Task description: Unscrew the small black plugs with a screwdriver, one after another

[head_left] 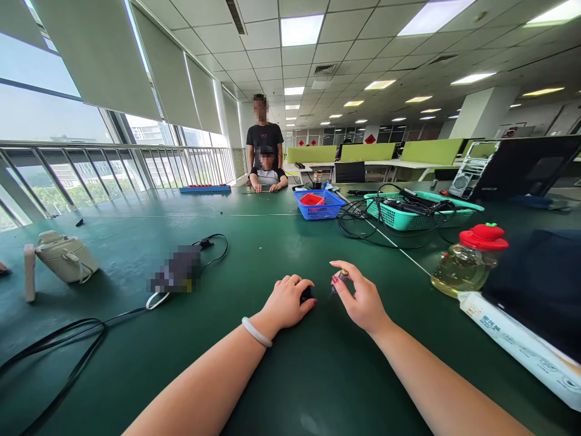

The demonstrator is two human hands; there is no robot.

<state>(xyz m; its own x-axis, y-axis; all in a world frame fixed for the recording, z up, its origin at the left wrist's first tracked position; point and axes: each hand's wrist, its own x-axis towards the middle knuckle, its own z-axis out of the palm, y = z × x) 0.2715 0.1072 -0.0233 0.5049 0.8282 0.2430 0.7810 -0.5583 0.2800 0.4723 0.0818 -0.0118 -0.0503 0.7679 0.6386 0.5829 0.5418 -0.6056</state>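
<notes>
My left hand point(287, 301) rests on the green table point(281, 375) with its fingers curled round a small black object point(307, 294); a pale bangle point(256, 332) sits on that wrist. Just to its right, my right hand point(361, 299) pinches a thin pen-like tool point(339, 281) between thumb and fingers, the tip pointing down toward the black object. The two hands are a few centimetres apart. What the black object is I cannot make out.
A red-lidded glass jar point(467, 260) and a white pack point(517, 345) lie at right. Blue basket point(318, 206) and teal basket point(408, 212) with cables stand behind. Black cables point(68, 339) and a white kettle-like item point(66, 257) lie left. Two people point(265, 154) are at the far end.
</notes>
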